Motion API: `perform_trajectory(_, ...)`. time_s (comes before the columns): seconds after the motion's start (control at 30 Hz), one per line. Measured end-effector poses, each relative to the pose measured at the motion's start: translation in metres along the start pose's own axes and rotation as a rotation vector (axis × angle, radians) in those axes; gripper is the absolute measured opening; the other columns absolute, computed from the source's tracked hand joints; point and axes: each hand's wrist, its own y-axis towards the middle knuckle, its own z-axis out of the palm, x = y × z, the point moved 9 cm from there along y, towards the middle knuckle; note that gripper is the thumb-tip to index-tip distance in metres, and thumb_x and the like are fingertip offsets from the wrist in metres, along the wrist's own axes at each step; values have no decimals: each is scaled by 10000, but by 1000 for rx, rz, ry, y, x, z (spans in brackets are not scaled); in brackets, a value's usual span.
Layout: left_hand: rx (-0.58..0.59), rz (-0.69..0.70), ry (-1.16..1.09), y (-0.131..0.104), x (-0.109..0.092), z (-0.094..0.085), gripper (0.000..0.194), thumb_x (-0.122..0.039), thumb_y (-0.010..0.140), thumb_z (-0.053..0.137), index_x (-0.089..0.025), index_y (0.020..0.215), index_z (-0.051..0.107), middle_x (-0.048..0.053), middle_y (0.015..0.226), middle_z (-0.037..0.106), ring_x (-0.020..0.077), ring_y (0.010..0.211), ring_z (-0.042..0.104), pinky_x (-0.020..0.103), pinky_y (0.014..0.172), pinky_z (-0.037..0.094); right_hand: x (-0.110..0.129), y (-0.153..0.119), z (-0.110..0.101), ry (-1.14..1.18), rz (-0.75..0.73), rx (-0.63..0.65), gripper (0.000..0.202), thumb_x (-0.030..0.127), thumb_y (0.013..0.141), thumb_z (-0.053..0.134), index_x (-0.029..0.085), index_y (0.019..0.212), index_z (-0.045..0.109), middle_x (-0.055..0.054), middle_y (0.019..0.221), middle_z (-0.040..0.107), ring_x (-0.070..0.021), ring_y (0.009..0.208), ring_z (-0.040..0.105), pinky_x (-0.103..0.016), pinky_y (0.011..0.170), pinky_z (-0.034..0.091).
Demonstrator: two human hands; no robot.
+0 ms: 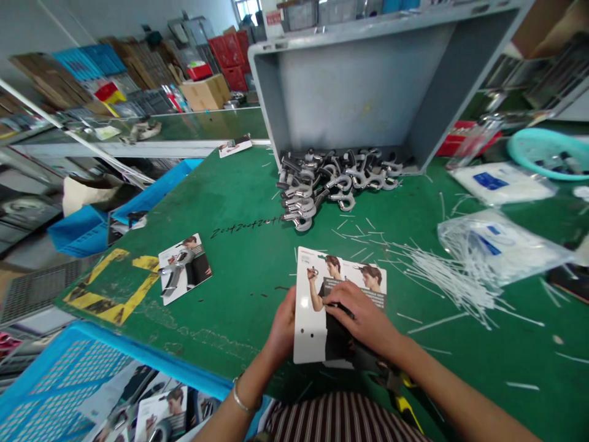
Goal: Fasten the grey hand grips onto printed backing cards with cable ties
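Note:
Two printed cards overlap in front of me, the nearer card (306,331) standing over the one behind it (378,276). My left hand (284,322) grips the left edge of the nearer card, its fingertips hidden behind it. Across the front of the cards lies my right hand (361,316), fingers bent together at the printed face; what they pinch, if anything, is too small to tell. Below my right hand, partly covered, are yellow-handled pliers (407,408) on the green table (248,276).
A grey crate (350,92) lies tipped with grey hand grips (299,205) spilling out. White zip ties (451,282) and their bags (501,245) are at right. One card with a grip (184,270) lies left. A blue basket (59,368) holds more packs.

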Motion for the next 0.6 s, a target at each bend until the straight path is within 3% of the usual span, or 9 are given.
perform_trajectory(0.1, -3, -91, -167, -6, -5, -6, 461, -460, 818, 605, -154, 1161, 646, 84, 1062, 722, 247, 957, 654, 311, 815, 509, -5, 1, -1, 22, 50, -61, 134, 254, 985, 487, 224, 923, 602, -51, 925, 608, -203, 926, 567, -349, 852, 461)
perform_trajectory(0.2, -27, -203, -216, -10, 0, -9, 563, -535, 807, 617, -157, 1225, 605, 95, 1094, 718, 267, 972, 663, 332, 812, 515, -25, 0, -3, 147, 215, -124, 137, 286, 987, 484, 227, 910, 580, -21, 877, 625, -180, 847, 590, -314, 788, 467)
perform_trajectory(0.3, 8, -270, -175, -9, 8, -3, 761, -424, 650, 804, -178, 1309, 514, 92, 1117, 713, 266, 941, 675, 318, 770, 517, -34, -5, -3, 346, 342, -185, 163, 342, 974, 497, 222, 890, 569, -7, 820, 626, -171, 773, 605, -299, 733, 486)
perform_trajectory(0.43, 76, -303, -224, -1, 14, 8, 662, -328, 680, 785, -156, 1261, 518, 92, 1063, 721, 227, 834, 680, 286, 696, 509, -28, -13, -20, 501, 345, -208, 179, 368, 984, 467, 223, 920, 550, -11, 822, 635, -162, 728, 610, -292, 696, 508)
perform_trajectory(0.5, 112, -303, -264, 4, 12, 13, 622, -305, 717, 752, -163, 1269, 504, 83, 1040, 725, 202, 771, 677, 273, 663, 502, -39, -18, -49, 298, 328, -229, 178, 362, 991, 454, 225, 964, 565, -20, 857, 644, -170, 757, 614, -299, 715, 503)
perform_trajectory(0.6, 167, -300, -263, 8, 8, 20, 617, -283, 727, 743, -176, 1285, 502, 76, 1052, 726, 192, 762, 677, 266, 657, 501, -78, -23, -107, -383, 359, -245, 174, 304, 983, 460, 208, 976, 605, -66, 941, 649, -217, 884, 601, -348, 820, 475)
